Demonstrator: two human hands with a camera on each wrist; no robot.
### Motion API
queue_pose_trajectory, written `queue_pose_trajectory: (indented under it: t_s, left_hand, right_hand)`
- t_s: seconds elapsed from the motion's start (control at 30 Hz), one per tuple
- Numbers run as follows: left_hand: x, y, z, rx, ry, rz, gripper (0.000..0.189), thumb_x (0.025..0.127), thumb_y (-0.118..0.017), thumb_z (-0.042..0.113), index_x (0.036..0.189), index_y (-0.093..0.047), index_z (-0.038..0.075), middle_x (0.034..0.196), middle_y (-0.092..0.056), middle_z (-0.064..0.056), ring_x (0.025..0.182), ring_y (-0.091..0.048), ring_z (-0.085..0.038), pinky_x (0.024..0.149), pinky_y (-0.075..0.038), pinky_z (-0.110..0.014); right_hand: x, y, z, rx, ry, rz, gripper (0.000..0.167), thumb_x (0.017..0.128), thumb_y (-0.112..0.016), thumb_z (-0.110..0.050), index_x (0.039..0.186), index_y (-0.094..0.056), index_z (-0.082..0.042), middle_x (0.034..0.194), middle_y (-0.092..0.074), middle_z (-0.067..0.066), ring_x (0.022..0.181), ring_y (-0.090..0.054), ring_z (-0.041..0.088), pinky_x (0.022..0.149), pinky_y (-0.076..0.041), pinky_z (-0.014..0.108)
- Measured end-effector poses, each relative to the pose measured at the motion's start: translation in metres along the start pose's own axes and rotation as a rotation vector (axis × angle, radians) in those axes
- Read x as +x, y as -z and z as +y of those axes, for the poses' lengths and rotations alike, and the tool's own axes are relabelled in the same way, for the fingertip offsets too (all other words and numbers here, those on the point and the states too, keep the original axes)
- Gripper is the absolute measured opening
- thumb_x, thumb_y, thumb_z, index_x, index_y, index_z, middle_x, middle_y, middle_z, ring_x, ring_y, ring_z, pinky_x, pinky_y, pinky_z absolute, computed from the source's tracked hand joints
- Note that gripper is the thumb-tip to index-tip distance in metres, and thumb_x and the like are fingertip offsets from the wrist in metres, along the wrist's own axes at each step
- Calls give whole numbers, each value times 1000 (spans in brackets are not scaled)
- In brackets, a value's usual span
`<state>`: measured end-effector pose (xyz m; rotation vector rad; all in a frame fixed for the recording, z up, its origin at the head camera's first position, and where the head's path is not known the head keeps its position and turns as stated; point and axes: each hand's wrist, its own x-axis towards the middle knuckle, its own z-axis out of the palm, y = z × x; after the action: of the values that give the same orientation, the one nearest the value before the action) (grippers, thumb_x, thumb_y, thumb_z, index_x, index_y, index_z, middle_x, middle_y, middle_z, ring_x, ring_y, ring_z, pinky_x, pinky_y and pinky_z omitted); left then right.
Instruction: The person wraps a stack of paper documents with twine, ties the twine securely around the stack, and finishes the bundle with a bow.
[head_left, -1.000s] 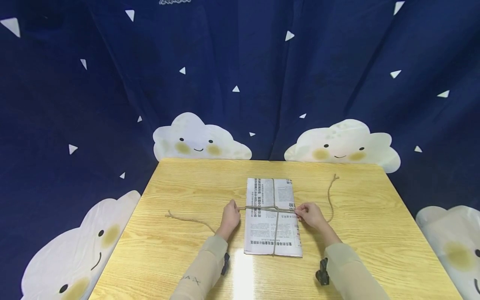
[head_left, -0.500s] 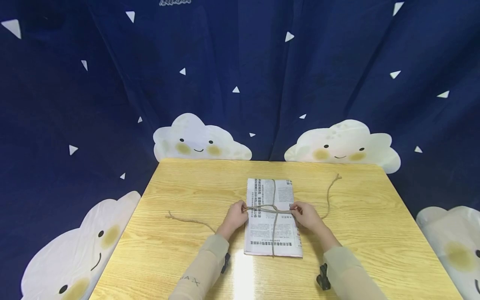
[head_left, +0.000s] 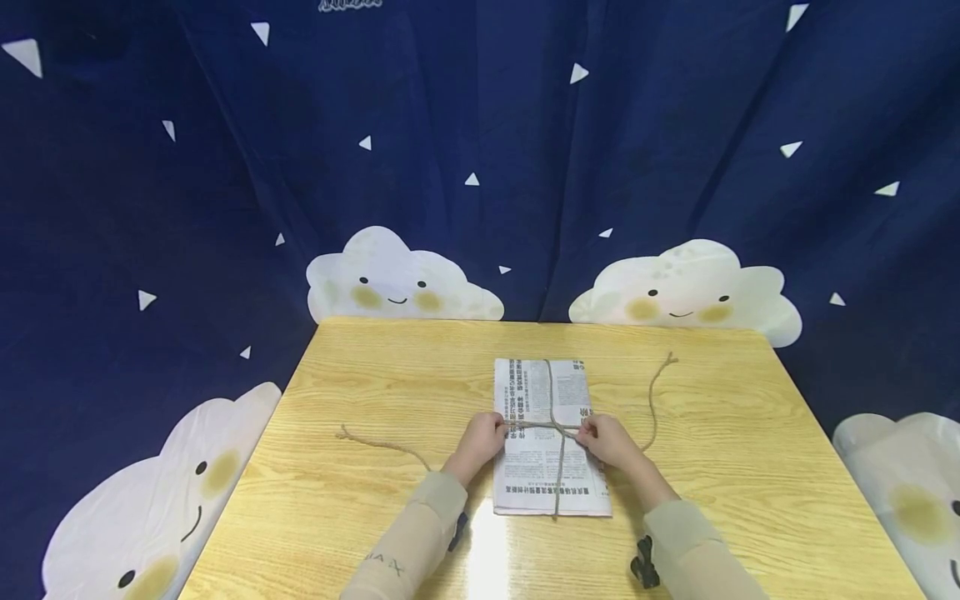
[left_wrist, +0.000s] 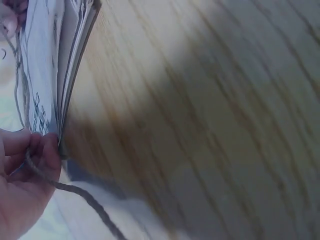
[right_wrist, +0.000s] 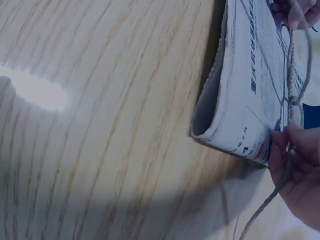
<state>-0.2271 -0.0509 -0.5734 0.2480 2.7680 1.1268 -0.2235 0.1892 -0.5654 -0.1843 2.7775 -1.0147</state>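
Note:
A folded stack of newspapers (head_left: 532,483) lies on the table, with brown twine (head_left: 559,467) running over it lengthwise and crosswise and meeting near the middle. At the stack's left edge my left hand (head_left: 480,442) pinches one end of the twine; in the left wrist view the tail of that twine (left_wrist: 90,200) hangs out past the palm. On the right side my right hand (head_left: 609,442) pinches the other twine end between thumb and fingers. Its tail (right_wrist: 265,205) trails below that hand in the right wrist view.
The wooden table (head_left: 390,367) spreads around the stack. One loose twine tail (head_left: 382,443) lies to the left, another (head_left: 654,400) to the right. A dark blue curtain (head_left: 480,108) with clouds and triangles hangs behind and beside the table.
Both hands have moved in over the stack from its sides, still pinching the twine. The crossing of the twine has shifted slightly right and down, and the stack has slid slightly right.

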Motion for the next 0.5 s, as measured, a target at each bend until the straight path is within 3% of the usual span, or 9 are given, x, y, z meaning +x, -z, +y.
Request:
queue_pose_trajectory:
  t_s: [0.2,0.33,0.5]
  left_hand:
    - [1,5,-3,-46,89,-5,17,90,-47,7,78,-58,2,62,-49,-2,51,-46,-11,43,-40,-20]
    - [2,8,-8,-60,69,14,20,90,-46,5,70,-49,6,59,-42,0,50,-41,-10,42,-35,-18]
    - [1,11,-10,-80,55,42,19,89,-46,4,70,-47,6,59,-42,0,50,-41,-10,42,-36,-19]
  right_hand:
    - [1,1,4,74,-85,20,8,82,-64,-6,77,-60,-2,65,-53,4,58,-49,14,51,-44,25]
    - [3,4,3,142,-133,16,8,81,-64,-4,77,-60,2,64,-56,7,56,-53,15,50,-48,25]
    - [7,5,4,242,-214,8,8,82,-63,-1,80,-60,7,66,-59,10,55,-58,14,52,-53,26]
